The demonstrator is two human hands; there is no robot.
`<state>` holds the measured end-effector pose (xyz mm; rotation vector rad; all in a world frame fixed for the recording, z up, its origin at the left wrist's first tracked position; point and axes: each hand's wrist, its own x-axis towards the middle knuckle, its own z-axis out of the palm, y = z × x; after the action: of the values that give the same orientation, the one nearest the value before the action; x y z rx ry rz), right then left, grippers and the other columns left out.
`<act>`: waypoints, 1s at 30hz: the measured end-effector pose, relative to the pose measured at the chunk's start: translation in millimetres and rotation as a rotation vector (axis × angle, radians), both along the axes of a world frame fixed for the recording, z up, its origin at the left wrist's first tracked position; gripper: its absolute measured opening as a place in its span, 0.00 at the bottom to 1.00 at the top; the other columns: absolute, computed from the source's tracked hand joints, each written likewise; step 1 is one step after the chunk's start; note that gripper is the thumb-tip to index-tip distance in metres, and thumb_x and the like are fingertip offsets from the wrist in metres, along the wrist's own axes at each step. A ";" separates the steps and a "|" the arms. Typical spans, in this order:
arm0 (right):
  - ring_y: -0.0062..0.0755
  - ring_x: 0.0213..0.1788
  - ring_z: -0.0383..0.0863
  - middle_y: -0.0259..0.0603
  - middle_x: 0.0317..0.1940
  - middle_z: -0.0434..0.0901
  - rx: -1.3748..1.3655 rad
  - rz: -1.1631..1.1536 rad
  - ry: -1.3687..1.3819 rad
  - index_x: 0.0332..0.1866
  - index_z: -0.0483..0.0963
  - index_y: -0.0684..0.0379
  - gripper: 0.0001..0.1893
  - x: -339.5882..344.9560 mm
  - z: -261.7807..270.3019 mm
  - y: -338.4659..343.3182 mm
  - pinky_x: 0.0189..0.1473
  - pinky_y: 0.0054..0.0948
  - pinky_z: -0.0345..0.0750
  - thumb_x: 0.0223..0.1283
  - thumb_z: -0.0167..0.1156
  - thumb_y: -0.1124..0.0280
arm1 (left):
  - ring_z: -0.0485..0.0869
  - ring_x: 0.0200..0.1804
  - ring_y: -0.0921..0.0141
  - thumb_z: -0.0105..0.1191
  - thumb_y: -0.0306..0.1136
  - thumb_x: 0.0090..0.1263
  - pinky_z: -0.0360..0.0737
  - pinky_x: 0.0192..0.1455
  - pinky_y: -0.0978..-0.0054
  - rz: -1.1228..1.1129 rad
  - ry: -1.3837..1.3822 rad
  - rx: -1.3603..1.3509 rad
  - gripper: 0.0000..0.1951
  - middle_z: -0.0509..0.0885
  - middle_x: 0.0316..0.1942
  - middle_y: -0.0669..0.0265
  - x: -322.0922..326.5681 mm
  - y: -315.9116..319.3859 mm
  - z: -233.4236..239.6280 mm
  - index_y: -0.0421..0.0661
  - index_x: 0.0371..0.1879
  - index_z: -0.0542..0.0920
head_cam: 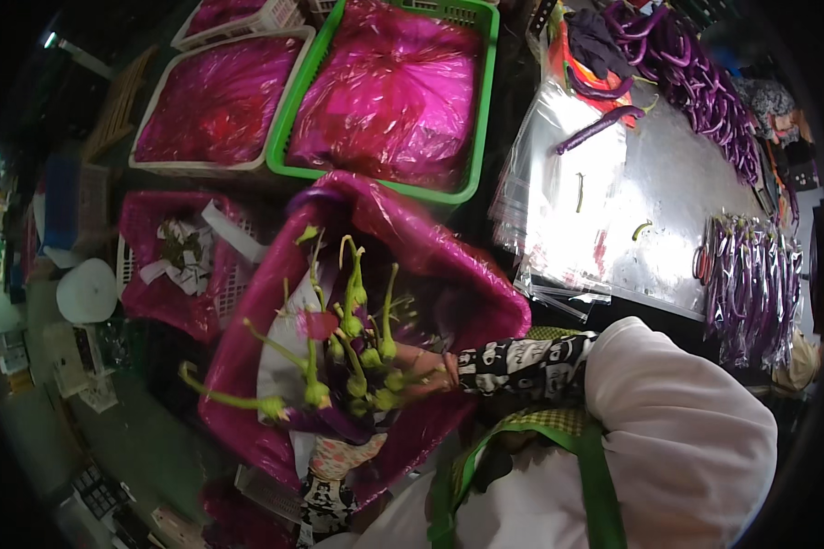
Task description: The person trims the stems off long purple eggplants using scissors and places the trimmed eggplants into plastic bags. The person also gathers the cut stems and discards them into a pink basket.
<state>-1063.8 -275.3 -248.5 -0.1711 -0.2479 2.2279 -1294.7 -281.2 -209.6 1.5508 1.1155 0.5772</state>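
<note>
Several purple eggplants with green stems [316,384] are bunched above a crate lined with pink plastic film [240,357]. My right hand [422,367] reaches in from the right, against the stem ends of the bunch; its fingers are hidden behind the stems. From below comes my left hand [347,453], in a patterned cover, under a dark eggplant [340,424]; its fingers are mostly hidden by the bunch. A white sheet [281,364] lies inside the film at the crate's left side, and the crate's inside is in shadow.
Film-covered crates, one green [489,103] and one white [137,147], stand beyond. A smaller lined crate [172,309] holds scraps. On the metal table [673,261] at right lie clear bags [529,178], loose eggplants [601,129], an eggplant heap [707,89] and bagged eggplants [752,295].
</note>
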 end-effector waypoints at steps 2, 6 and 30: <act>0.39 0.71 0.65 0.43 0.72 0.62 0.178 -0.026 -0.338 0.80 0.45 0.55 0.50 -0.4 3.3 -2.1 0.72 0.39 0.64 0.55 0.70 0.72 | 0.76 0.63 0.59 0.69 0.42 0.60 0.73 0.67 0.57 0.009 0.083 0.112 0.41 0.74 0.64 0.55 3.7 -9.3 12.5 0.40 0.70 0.64; 0.50 0.69 0.66 0.53 0.67 0.64 0.685 -0.162 -0.890 0.77 0.48 0.60 0.56 5.0 32.1 0.8 0.71 0.41 0.63 0.46 0.77 0.58 | 0.77 0.62 0.57 0.65 0.46 0.64 0.74 0.66 0.55 -0.014 0.293 0.428 0.39 0.74 0.64 0.53 3.6 -24.7 45.8 0.41 0.70 0.65; 0.38 0.44 0.82 0.52 0.40 0.81 0.797 -0.404 -0.850 0.52 0.67 0.72 0.35 87.9 344.8 43.4 0.47 0.34 0.79 0.39 0.74 0.65 | 0.72 0.65 0.55 0.53 0.52 0.74 0.68 0.69 0.56 0.176 0.446 0.810 0.36 0.67 0.67 0.50 44.2 8.3 173.9 0.38 0.71 0.60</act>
<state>-975.9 -231.8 96.3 -0.6497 -1.3844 1.4045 -1250.5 -272.9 -35.7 2.3726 1.4594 0.9006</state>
